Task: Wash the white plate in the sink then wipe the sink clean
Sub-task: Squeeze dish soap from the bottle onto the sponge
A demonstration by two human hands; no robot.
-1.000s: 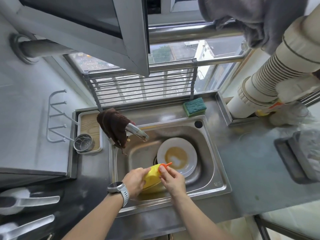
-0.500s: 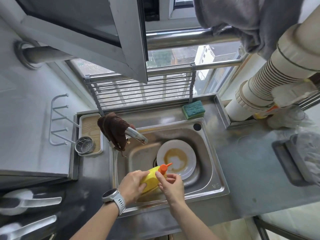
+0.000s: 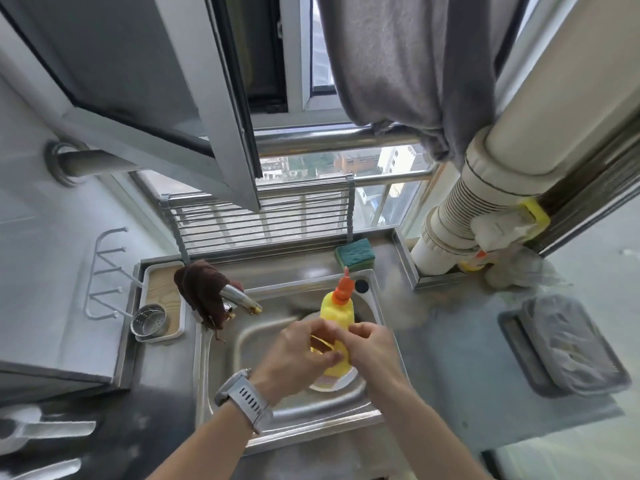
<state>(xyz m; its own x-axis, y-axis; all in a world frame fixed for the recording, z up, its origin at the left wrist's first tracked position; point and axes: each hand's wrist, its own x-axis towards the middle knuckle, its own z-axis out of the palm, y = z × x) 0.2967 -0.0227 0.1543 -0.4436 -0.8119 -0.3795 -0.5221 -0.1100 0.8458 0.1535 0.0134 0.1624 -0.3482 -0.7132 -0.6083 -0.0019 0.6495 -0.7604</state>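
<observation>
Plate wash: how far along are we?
Early. Done: white plate sits in the sink. In hand: left hand and right hand both hold the yellow bottle upright over it. Left: scrubbing, since the green sponge lies untouched behind the sink; rinsing; wiping the sink.

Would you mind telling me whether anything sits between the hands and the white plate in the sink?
Yes: the yellow bottle, held in both the left hand and right hand, is directly over the white plate.

Looked down from the head, close over the steel sink [image 3: 221, 372], facing the window [image 3: 311, 188]. Only one view, so shared nothing with another.
</observation>
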